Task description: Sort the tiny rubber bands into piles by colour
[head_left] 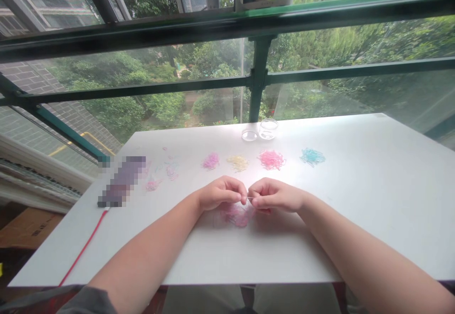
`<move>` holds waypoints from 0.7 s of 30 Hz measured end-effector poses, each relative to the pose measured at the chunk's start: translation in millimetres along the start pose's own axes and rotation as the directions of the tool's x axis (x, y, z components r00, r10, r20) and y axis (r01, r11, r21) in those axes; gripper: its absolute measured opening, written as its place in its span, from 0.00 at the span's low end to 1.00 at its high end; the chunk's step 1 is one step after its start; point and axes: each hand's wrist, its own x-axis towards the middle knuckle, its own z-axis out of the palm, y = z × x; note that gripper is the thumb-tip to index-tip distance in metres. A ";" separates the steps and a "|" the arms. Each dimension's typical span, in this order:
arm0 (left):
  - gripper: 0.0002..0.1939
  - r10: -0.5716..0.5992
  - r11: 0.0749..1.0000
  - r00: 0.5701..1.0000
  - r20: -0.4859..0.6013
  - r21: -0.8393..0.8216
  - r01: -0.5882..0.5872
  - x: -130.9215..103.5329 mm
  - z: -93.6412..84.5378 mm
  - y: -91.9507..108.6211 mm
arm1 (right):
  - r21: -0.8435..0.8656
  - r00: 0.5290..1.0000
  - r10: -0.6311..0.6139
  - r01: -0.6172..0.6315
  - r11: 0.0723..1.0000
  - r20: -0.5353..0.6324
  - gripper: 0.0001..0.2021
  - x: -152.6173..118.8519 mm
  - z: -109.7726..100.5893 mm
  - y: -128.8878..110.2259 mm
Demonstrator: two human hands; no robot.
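My left hand (pixel 223 193) and my right hand (pixel 270 194) meet above the white table (pixel 373 191), each pinching one end of a thin pale strand (pixel 249 198). What the strand is exactly is too small to tell. Below them lies a loose pink heap (pixel 237 214) of small thin pieces, partly hidden by the hands. Beyond the hands sit separate piles of thin pieces: purple (pixel 211 161), pale yellow (pixel 238 163), bright pink (pixel 271 160) and teal (pixel 313 156).
Two clear round containers (pixel 268 129) stand near the back edge. At the left lies a pixelated dark object (pixel 122 181) with a red cable (pixel 83 248). Scattered pink pieces (pixel 152 185) are beside it. Green window bars run behind the table.
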 end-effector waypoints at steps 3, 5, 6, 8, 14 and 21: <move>0.12 -0.007 1.000 1.000 0.019 0.012 0.007 -0.2 4.0 0.9 | 0.023 0.998 -0.006 0.005 1.000 0.058 0.13 1.0 5.2 -2.4; 0.14 0.004 0.999 1.000 0.011 0.036 -0.004 0.3 5.1 2.1 | 0.040 0.997 -0.019 0.016 0.999 0.071 0.11 1.3 6.8 -3.5; 0.14 0.015 0.999 1.000 0.003 0.052 -0.015 0.5 5.0 2.7 | 0.049 0.998 -0.026 0.022 0.999 0.064 0.11 1.3 6.6 -3.7; 0.14 0.041 0.995 0.999 -0.019 0.089 -0.039 0.9 3.5 4.1 | 0.046 0.999 -0.037 0.036 0.998 0.013 0.10 0.8 4.1 -3.6; 0.12 0.121 0.983 0.987 -0.103 0.148 -0.105 1.4 -10.6 5.8 | -0.070 0.983 -0.058 0.047 0.996 -0.176 0.12 -6.2 -14.6 -5.6; 0.11 0.116 0.975 0.979 -0.167 0.205 -0.081 3.1 -15.8 1.0 | -0.106 0.958 -0.080 0.053 0.993 -0.275 0.13 -2.5 -14.0 -3.4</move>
